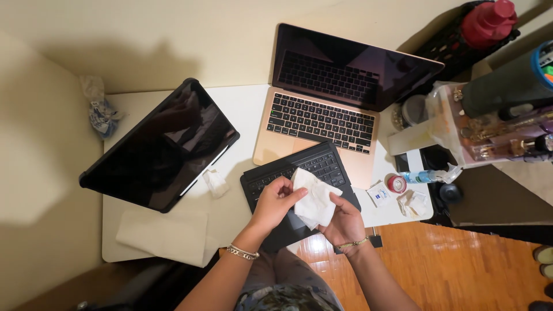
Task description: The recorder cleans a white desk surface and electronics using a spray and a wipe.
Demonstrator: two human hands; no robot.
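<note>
— Tissue (pixel 314 198), white and crumpled, sits between both hands above the black keyboard (pixel 299 178). Left hand (pixel 275 203) pinches its upper edge; right hand (pixel 345 222) cups it from below, fingers closed round it.

— Any risk?

— I'd say a loose corner could drag across the keys, since the sheet hangs so near them.

— What's crowding in?

— Open laptop (pixel 322 112) touches the keyboard's far edge, a dark tablet (pixel 161 144) lies left, and a crumpled wipe (pixel 216 182) sits between. Small spray bottle (pixel 420 176) and red-rimmed cap (pixel 396 184) stand right, near the table (pixel 242 103) edge.

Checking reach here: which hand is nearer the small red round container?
Right. The right hand lies just left of the red container; the left hand is farther away, beyond the white wipe.
</note>
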